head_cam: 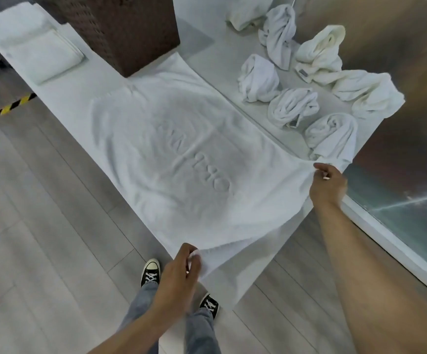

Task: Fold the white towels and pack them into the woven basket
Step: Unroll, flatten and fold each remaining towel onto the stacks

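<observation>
A large white towel [181,154] with raised lettering lies spread flat across the white table [207,54]. My left hand [181,272] pinches its near corner, which hangs off the table's front edge. My right hand [328,185] pinches the right corner near the table's end. The dark brown woven basket [130,31] stands at the far end of the spread towel. Several crumpled white towels [294,106] lie in a loose pile to the right of the spread one.
A stack of folded white towels [39,49] sits left of the basket. A glass wall or window [411,175] runs along the right side. Grey plank floor [41,226] lies to the left, with yellow-black tape [5,109] on it. My feet [151,273] stand by the table edge.
</observation>
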`<action>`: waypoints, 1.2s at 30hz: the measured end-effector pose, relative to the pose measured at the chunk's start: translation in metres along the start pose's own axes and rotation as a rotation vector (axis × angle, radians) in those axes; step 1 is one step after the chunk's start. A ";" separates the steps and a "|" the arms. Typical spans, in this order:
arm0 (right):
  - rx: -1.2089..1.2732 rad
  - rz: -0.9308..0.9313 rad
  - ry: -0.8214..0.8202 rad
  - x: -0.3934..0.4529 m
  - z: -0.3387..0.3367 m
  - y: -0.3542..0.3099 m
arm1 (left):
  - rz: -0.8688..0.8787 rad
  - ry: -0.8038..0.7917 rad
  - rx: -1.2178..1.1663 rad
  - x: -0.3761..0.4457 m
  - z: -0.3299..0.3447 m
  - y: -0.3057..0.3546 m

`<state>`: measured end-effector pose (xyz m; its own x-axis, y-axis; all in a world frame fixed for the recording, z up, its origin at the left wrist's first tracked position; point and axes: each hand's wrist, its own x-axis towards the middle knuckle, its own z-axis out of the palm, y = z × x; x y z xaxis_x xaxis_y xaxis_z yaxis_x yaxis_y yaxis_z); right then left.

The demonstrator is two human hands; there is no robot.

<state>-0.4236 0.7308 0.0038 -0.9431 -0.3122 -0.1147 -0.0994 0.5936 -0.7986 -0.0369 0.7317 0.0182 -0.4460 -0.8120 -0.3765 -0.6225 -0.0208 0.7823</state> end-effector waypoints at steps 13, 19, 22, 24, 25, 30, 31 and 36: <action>0.125 0.029 0.128 0.006 0.080 -0.170 | 0.009 0.053 -0.314 0.095 -0.171 0.017; 0.190 0.004 0.163 0.010 0.134 -0.238 | -0.025 0.050 -0.427 0.140 -0.238 0.013; 0.217 -0.023 0.155 0.015 0.164 -0.266 | -0.031 0.071 -0.492 0.161 -0.262 0.014; 0.235 -0.028 0.139 0.021 0.188 -0.285 | -0.030 0.093 -0.536 0.176 -0.276 0.016; 0.233 -0.031 0.128 0.024 0.201 -0.294 | -0.035 0.109 -0.544 0.185 -0.283 0.015; 0.225 -0.035 0.069 0.044 0.270 -0.329 | -0.124 0.201 -0.577 0.235 -0.311 0.006; 0.227 -0.034 0.053 0.048 0.284 -0.337 | -0.140 0.215 -0.588 0.245 -0.316 0.005; 0.197 -0.028 -0.031 0.070 0.358 -0.356 | -0.249 0.272 -0.542 0.295 -0.336 -0.007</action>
<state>-0.3402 0.2319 0.0690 -0.9302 -0.3511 -0.1068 -0.0582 0.4284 -0.9017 0.0520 0.2965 0.0682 -0.1081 -0.8619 -0.4955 -0.2420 -0.4606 0.8540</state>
